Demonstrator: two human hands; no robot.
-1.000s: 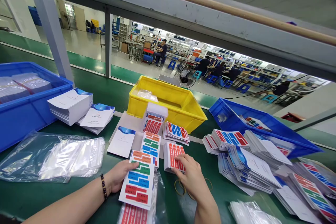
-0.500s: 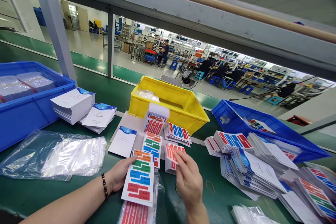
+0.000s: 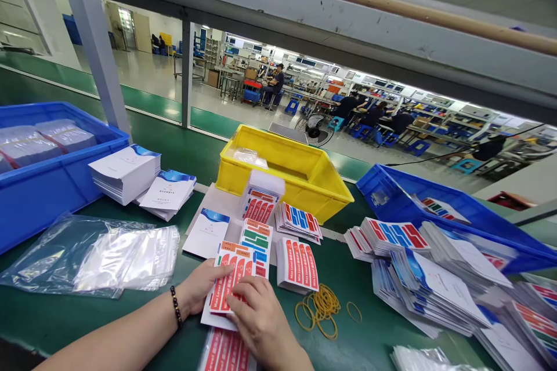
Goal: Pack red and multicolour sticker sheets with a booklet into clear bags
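My left hand [image 3: 204, 285] grips a white sheet of colored stickers by its left edge, thumb on top. A red-striped sticker sheet [image 3: 232, 275] printed "Max Level" lies over it, and my right hand [image 3: 263, 316] has its fingers closed on this sheet's lower right part. Beneath my hands is a bagged pack [image 3: 226, 353] of red sticker sheets. Just beyond them lies another multicolored sticker sheet [image 3: 257, 240]. To the right stands a stack of red sticker sheets [image 3: 298, 264], with yellow rubber bands [image 3: 324, 304] in front of it.
A yellow bin [image 3: 282, 156] stands behind, with blue bins at left [image 3: 56, 179] and right [image 3: 391, 197]. White booklets [image 3: 126, 171] are stacked at left, above clear plastic bags [image 3: 126, 258]. More booklets [image 3: 435, 290] crowd the right. A grey shelf beam [image 3: 304, 17] crosses overhead.
My right hand has moved left from the red stack, bringing a red sticker sheet onto the multicolored one in my left hand. The rubber bands have come into full view.
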